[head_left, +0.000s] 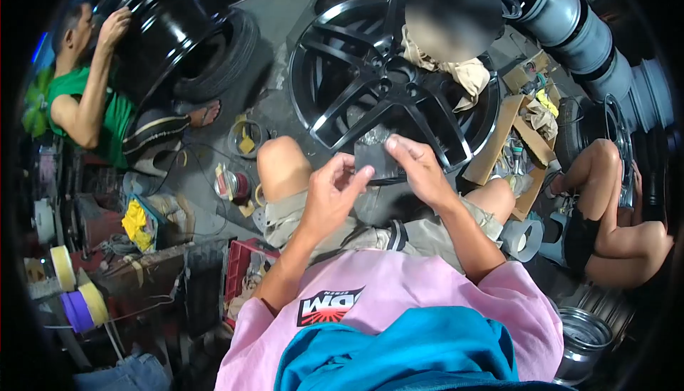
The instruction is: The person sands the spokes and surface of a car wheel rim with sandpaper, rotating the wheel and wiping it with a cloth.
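Observation:
A small dark grey square of sandpaper (375, 157) is held up in front of my knees. My left hand (335, 186) pinches its left edge between thumb and curled fingers. At the upper right corner, my right hand (422, 170) grips it with thumb and fingers. Just beyond my hands lies a black alloy wheel (356, 124) with bright machined spoke faces. A beige cloth (467, 77) rests over its right side, and a blurred round patch hides the part above that.
Left, a person in green (89, 116) sits by a large dark rim (167, 27) and a tyre (231, 63). Right, a cardboard box (491, 152) of tools stands near another person's bare leg (595, 177). Stacked silver rims (570, 20) line the upper right. A red crate (239, 270) sits beside me.

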Demonstrator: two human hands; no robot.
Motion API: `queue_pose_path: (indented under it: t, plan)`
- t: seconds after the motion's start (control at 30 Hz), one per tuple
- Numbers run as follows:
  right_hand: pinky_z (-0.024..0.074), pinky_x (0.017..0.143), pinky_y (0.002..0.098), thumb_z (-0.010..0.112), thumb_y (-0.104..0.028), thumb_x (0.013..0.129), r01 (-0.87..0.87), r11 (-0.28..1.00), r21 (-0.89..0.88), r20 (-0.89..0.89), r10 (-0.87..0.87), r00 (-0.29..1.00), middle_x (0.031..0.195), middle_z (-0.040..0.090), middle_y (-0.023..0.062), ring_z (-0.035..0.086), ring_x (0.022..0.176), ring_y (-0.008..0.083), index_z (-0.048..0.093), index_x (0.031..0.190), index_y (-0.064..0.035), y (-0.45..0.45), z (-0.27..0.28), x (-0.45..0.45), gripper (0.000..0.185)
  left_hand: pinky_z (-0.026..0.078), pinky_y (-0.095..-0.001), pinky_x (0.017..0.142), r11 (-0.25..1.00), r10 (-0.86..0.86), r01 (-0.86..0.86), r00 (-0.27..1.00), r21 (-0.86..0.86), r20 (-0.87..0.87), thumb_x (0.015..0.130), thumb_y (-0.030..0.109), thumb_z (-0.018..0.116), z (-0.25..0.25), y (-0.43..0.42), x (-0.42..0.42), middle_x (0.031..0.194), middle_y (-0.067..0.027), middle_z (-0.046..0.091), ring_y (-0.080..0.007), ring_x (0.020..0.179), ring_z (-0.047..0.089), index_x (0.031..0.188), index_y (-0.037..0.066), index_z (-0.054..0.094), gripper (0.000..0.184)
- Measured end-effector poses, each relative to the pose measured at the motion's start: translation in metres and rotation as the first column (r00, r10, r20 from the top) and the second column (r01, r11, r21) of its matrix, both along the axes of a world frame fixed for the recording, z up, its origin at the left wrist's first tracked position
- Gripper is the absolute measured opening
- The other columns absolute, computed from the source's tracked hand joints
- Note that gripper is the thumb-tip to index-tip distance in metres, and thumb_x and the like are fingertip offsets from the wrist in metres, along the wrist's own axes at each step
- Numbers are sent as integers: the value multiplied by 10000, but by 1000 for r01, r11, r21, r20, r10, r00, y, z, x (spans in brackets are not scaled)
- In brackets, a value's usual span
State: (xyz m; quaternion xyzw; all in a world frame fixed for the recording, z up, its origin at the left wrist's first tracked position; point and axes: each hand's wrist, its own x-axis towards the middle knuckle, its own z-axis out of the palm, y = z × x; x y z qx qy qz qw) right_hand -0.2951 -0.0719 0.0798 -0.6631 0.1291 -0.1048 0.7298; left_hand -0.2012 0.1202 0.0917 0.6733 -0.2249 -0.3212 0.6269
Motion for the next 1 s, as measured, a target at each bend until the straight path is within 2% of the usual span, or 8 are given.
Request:
queue_pose_path:
  t: [0.17,0.23,0.4,0.5,0.7,0.77,0.83,1.0]
  plan:
    - [532,797,285,599,-212,1126,131,976,-176,17,-130,991,1013,708,42,675,899,109,767,1162,2,-26,-8,10,274,520,-228,587,997,76,-74,993,26,-92,1045,174,761,-7,7,10,854,-20,711,-51,676,649,999,23,647,195]
    - [545,932,386,713,-128,1012,431,568,-701,347,-256,902,1068,736,139,707,1019,281,760,1161,4,-75,-9,27,205,516,-225,573,993,119,-118,986,12,-115,1045,176,761,-4,15,15,843,-17,707,-53,663,652,999,26,645,194]
    - [482,1063,520,772,-489,972,290,-40,-956,273,-475,837,1400,603,206,587,1251,443,621,1507,-105,-207,-50,49,676,534,-245,534,948,315,-316,949,-32,-32,1046,169,760,4,56,42,814,-26,694,-87,597,665,1027,16,657,186]
    - [486,1041,526,714,-495,1013,-1,-23,-1000,12,-579,815,1346,648,178,605,1224,441,686,1422,-108,-219,-60,57,563,550,-245,562,850,526,-524,846,-55,85,1052,167,753,15,92,60,800,-34,697,-100,635,687,1039,12,670,176]
    - [501,847,522,585,-293,1111,408,276,-870,273,-420,866,976,694,200,652,952,407,738,1087,-9,-168,-59,66,324,559,-275,593,653,673,-757,594,23,441,1052,202,744,-7,190,107,884,-89,724,-130,688,714,1090,-63,681,276]
    - [485,826,524,596,-247,1083,185,553,-813,57,-241,969,935,664,241,633,904,440,686,1014,35,-123,-69,47,304,557,-278,601,647,641,-755,615,106,459,1054,201,739,-39,226,117,886,-89,726,-142,693,718,1092,-71,679,281]
    - [508,839,539,718,-217,947,72,311,-948,32,-133,991,967,677,258,651,921,461,697,976,30,-46,-62,26,249,498,-274,553,654,587,-731,652,194,479,1074,218,719,-78,241,126,844,-47,703,-104,674,671,1050,-34,667,259]
    - [556,822,494,800,-320,892,-148,561,-814,-190,-17,982,914,732,208,707,871,416,765,958,0,34,-30,-19,329,564,-393,742,617,385,-585,808,526,446,1018,262,738,-211,275,145,863,-168,780,-242,778,757,1018,-34,730,295]
